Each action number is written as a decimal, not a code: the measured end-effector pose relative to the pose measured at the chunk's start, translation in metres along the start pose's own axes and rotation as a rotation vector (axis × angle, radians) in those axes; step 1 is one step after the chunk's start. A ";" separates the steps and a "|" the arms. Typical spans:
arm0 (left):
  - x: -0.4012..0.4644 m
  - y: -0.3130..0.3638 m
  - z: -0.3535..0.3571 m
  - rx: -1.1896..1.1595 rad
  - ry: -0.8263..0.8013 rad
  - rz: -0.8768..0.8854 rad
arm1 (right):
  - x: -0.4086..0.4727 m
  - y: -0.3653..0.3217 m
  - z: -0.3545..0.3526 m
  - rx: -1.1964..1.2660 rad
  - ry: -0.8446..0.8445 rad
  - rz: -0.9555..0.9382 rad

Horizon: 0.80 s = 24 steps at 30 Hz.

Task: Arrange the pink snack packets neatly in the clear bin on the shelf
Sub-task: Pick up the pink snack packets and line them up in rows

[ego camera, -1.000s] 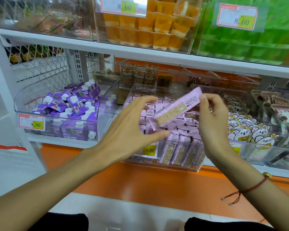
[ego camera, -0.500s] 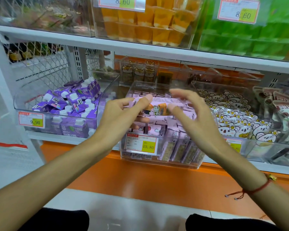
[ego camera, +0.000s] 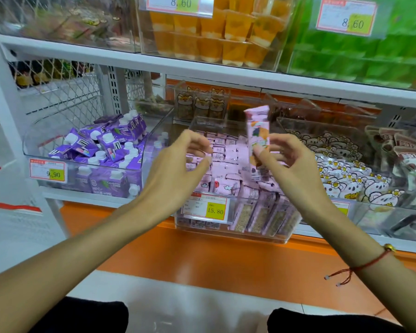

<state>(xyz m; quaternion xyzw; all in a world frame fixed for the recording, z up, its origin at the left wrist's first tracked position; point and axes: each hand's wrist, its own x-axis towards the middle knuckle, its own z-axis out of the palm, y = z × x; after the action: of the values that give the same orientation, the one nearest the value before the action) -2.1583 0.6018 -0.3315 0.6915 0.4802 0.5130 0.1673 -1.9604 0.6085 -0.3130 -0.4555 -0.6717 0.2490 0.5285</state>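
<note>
A clear bin (ego camera: 233, 233) sits at the middle of the lower shelf, filled with several pink snack packets (ego camera: 226, 152), some lying flat and some standing upright at the front. My right hand (ego camera: 291, 162) pinches one pink packet (ego camera: 258, 138) and holds it upright above the bin. My left hand (ego camera: 180, 164) hovers over the bin's left side with fingers loosely curled, holding nothing.
A bin of purple cartons (ego camera: 101, 152) stands to the left, a bin of bear-print packets (ego camera: 341, 169) to the right. Orange jelly cups (ego camera: 214, 34) and green packs (ego camera: 360, 44) fill the upper shelf. Price tags hang on the bin fronts. An orange base runs below.
The packet was held level between both hands; now my left hand has let go and my right hand has turned it upright.
</note>
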 end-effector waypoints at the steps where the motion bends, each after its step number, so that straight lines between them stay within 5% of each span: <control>1: -0.001 -0.003 0.000 0.085 -0.043 0.039 | 0.001 0.001 -0.001 0.077 0.001 0.052; 9: -0.004 -0.007 0.005 0.606 -0.499 0.339 | 0.003 0.011 0.007 0.231 0.023 0.114; 13: 0.001 -0.009 -0.004 0.686 -0.448 0.304 | 0.000 0.016 0.016 0.159 -0.073 -0.012; 18: 0.000 -0.010 -0.005 0.602 -0.399 0.192 | -0.004 0.021 0.015 -0.235 -0.303 -0.141; 21: -0.001 -0.009 -0.003 0.602 -0.377 0.171 | -0.003 0.022 0.009 -0.607 -0.262 -0.319; 24: -0.001 -0.009 -0.002 0.590 -0.363 0.150 | 0.001 0.020 -0.002 -0.694 -0.242 -0.325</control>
<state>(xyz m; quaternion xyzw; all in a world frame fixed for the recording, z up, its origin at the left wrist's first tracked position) -2.1645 0.6049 -0.3373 0.8233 0.5179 0.2322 0.0048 -1.9517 0.6179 -0.3279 -0.4622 -0.8366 -0.0273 0.2929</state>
